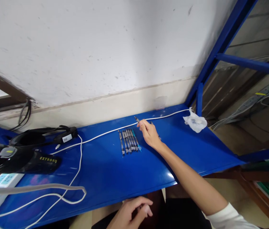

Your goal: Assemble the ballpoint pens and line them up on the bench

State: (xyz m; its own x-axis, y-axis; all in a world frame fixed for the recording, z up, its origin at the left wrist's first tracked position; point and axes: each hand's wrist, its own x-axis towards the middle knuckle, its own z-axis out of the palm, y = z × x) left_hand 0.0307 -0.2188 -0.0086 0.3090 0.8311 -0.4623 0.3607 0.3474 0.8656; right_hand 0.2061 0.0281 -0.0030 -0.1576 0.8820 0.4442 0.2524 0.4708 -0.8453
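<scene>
The right hand [148,133] is closed on a pen [137,119] above the bench [101,171], its end poking past the fingers, likely for a light pinch grip. Other pens [129,140] lie just left, side by side, seemingly kept aligned. The left hand [133,213] sits half-open, nothing showing in it.

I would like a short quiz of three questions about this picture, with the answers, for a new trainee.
1. Multiple choice: which hand holds a pen? A) left B) right C) both
2. True or false: the crumpled white thing touches the row of pens.
3. Fill in: the pen with bright blue parts lies at the row's ___ end.

Key: 1. B, the right hand. 2. False; it lies apart, near the right end of the table. 3. right.
</scene>
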